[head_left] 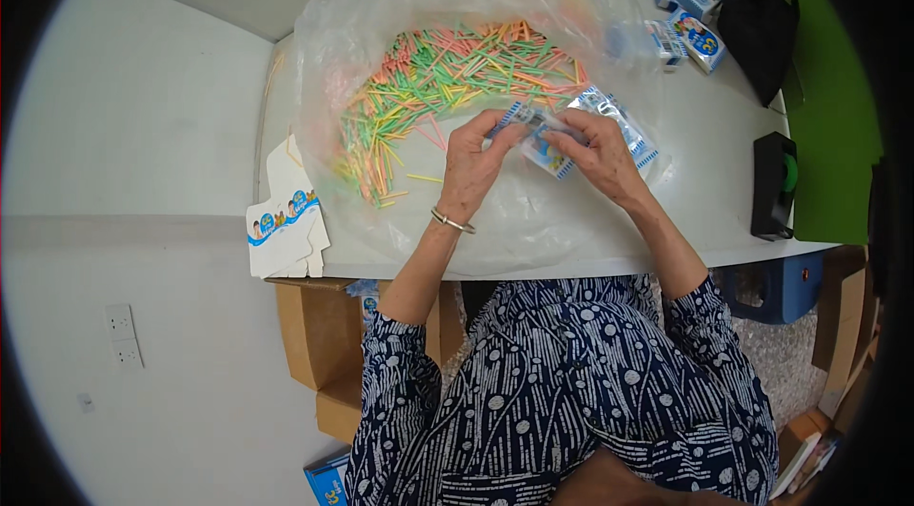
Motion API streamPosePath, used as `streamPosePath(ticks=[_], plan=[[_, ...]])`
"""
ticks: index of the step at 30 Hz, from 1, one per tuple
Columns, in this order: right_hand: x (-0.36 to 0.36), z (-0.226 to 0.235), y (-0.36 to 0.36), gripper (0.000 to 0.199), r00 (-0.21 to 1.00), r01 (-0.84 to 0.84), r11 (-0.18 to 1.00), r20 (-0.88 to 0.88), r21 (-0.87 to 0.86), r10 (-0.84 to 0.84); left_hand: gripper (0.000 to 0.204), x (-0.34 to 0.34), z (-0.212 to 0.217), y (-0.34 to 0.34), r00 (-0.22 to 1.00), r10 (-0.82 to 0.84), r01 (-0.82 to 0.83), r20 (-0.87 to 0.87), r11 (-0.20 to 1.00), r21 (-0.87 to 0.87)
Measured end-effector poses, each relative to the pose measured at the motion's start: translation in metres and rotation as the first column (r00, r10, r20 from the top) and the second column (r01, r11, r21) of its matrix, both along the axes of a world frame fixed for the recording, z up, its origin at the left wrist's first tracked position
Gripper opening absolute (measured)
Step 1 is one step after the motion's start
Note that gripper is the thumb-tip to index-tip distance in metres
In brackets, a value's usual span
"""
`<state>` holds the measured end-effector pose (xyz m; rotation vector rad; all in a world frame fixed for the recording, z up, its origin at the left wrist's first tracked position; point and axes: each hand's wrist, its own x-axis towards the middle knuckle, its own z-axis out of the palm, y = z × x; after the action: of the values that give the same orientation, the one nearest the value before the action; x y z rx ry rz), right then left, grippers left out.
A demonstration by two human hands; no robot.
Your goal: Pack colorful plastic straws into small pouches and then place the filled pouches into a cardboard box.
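Both hands are pinched on the same small blue-and-white packet [545, 146], left hand [473, 166] on its left end, right hand [600, 156] on the right. It sits just above the clear plastic bag [533, 220] spread over the bench [705, 173], right beside the heap of coloured sticks [428, 87]. Looks like a flattened little carton, hard to tell. Flat box blanks [284, 225] lie at the bench's left edge.

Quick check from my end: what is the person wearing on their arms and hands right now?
Both hands are bare, with no gloves. The left hand has a thin silver bangle at the wrist; the right hand shows no jewellery. Both forearms are uncovered, since the sleeves are pushed up to about the elbows. The garment is dark navy with a white pattern of dots and curving lines.
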<state>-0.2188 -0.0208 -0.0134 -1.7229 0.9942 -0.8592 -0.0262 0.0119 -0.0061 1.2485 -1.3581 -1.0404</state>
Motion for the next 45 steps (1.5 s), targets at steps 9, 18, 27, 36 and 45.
streamPosePath(ticks=[9,18,27,36,45], plan=[[0.011,0.003,0.004,0.021,0.978,-0.128,0.99,-0.172,-0.057,0.117,0.014,0.017,0.006,0.01,0.88,0.064,0.07,0.47,0.963,-0.261],[0.015,0.002,0.004,0.031,0.977,-0.183,0.981,-0.096,0.055,0.188,0.012,0.027,0.015,0.006,0.76,0.017,0.136,0.65,0.973,-0.185],[0.027,0.012,-0.024,0.034,0.979,-0.195,0.975,-0.078,-0.104,0.187,0.023,0.127,-0.015,-0.065,0.873,0.15,-0.1,0.464,0.986,-0.131],[0.077,0.021,-0.098,0.034,0.969,-0.246,0.938,-0.061,-0.245,0.238,0.069,0.186,0.021,-0.063,-0.109,0.593,0.084,0.798,0.805,-0.587],[0.12,0.028,-0.166,0.031,0.94,-0.34,0.916,-0.101,-0.211,0.326,0.124,0.266,-0.018,0.009,0.101,0.374,-0.313,0.922,0.891,-0.327]])
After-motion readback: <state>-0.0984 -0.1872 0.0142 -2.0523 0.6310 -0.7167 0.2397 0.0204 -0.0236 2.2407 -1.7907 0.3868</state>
